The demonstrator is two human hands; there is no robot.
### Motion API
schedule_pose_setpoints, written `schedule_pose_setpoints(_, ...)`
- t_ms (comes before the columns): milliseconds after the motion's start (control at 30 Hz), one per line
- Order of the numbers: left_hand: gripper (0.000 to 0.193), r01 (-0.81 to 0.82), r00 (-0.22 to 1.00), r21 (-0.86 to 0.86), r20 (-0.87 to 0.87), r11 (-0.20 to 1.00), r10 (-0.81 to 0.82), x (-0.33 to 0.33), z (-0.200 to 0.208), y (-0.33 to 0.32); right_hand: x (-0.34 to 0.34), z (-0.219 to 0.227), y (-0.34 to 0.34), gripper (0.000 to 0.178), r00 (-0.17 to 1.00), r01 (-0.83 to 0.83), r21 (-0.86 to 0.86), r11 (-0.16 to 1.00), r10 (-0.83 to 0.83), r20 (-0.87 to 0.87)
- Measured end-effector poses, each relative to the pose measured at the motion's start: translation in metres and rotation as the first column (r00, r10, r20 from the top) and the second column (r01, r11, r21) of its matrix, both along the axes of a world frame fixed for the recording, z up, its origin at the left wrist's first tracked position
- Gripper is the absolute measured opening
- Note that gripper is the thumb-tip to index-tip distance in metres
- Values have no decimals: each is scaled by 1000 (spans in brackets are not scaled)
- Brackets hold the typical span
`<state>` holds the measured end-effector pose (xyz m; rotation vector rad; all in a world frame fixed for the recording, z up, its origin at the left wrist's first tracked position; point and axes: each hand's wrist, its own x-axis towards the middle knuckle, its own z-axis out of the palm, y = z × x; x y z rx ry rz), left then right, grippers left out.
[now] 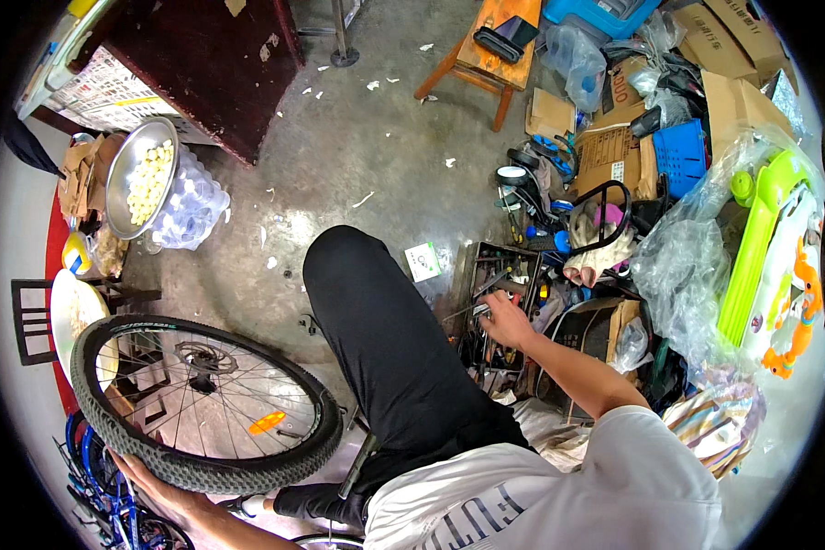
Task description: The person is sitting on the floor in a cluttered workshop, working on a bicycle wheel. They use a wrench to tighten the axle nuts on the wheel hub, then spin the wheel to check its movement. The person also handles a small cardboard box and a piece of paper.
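Note:
A bicycle wheel (202, 467) with a knobby black tyre, spokes, a brake disc and an orange reflector is tilted at the lower left. My left hand (151, 479) grips the tyre at its near edge, with some fingers hidden behind the rubber. On my right, an open toolbox (467, 275) full of metal tools stands on the floor. My right hand (506, 321) is down in it, its fingers closed around a small silvery metal piece whose kind I cannot make out. My bent knee in black trousers (376, 302) is between the wheel and the toolbox.
A metal bowl of pale pieces (110, 192) rests by a bag of plastic cups (192, 206). A wooden stool (486, 69) is at the far side. Cardboard, plastic bags and a blue basket (680, 158) crowd the right. A small white-and-green box (423, 262) lies beside my knee.

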<state>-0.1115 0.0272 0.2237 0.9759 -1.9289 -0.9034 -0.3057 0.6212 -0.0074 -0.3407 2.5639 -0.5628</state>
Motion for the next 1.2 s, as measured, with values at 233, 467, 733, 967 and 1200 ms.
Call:
schedule_pose_setpoints(233, 63, -24, 1000, 156, 21, 988, 21, -34, 34, 40, -137, -73, -5, 33, 937, 294, -30, 955, -294, -190)
schedule_pose_setpoints(467, 67, -146, 986, 105, 97, 984, 136, -31, -11, 31, -292, -125, 58, 34, 684, 652, 117, 749, -514, -518)
schedule_pose_setpoints(733, 67, -296, 942, 98, 192, 950, 274, -59, -46, 54, -396, -147, 136, 40, 704, 653, 318, 687, -395, -591)
schedule_pose_setpoints(967, 67, -378, 904, 104, 256, 920, 343, -47, -60, 58, -465, -159, 157, 48, 922, 342, 652, 677, -108, -372)
schedule_pose_setpoints(1200, 67, -462, 859, 104, 302, 881, 414, -30, -72, 73, -505, -172, 152, 52, 986, 159, 780, 605, -58, -156)
